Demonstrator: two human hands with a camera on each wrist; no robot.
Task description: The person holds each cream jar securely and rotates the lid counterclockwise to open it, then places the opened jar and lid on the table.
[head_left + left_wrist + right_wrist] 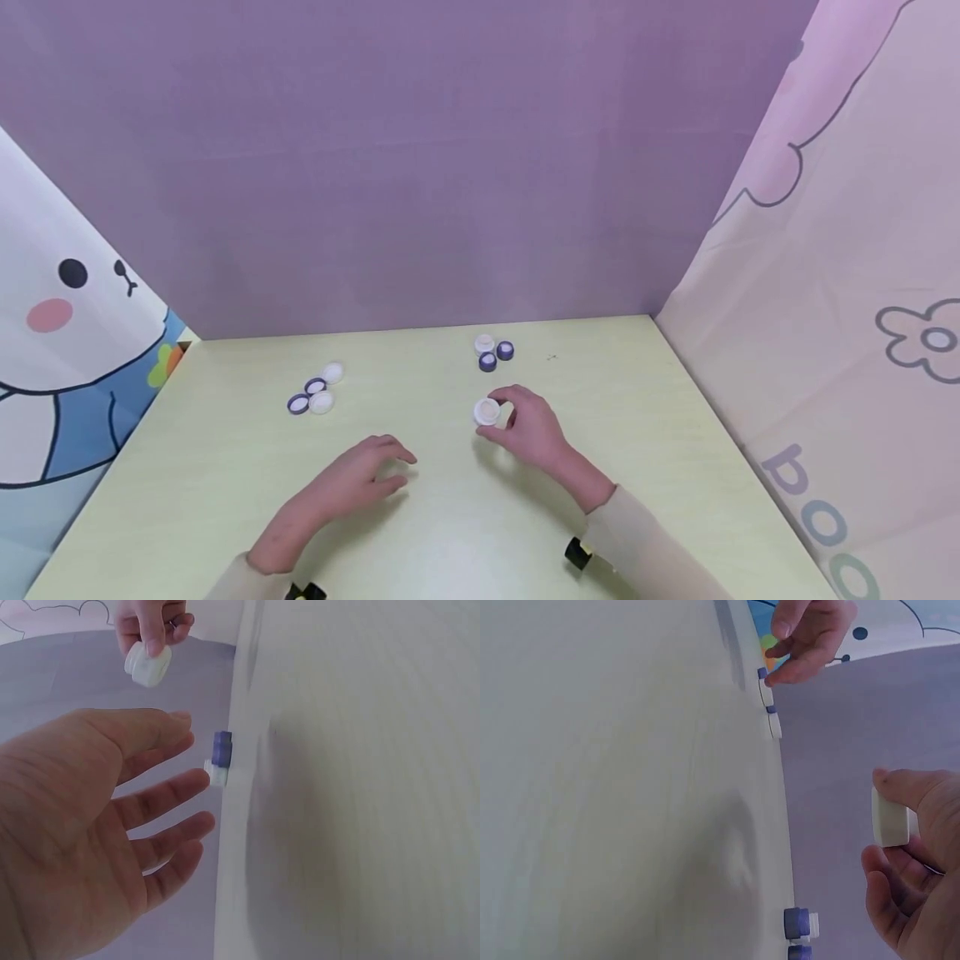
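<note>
My right hand [528,427] pinches a small white round jar [487,412] between thumb and fingers, above the table. In the left wrist view the jar [150,667] shows a narrower neck at one end. My left hand [356,479] hovers over the table to the left, palm facing inward, with nothing in it. Its fingers [169,799] are relaxed and spread apart.
Behind the right hand stand another white jar [483,343] and two purple jars [487,362]. At the back left lie two white lids [322,402] and two purple-rimmed lids [298,404]. A purple cloth wall [420,183] borders the pale table [450,533].
</note>
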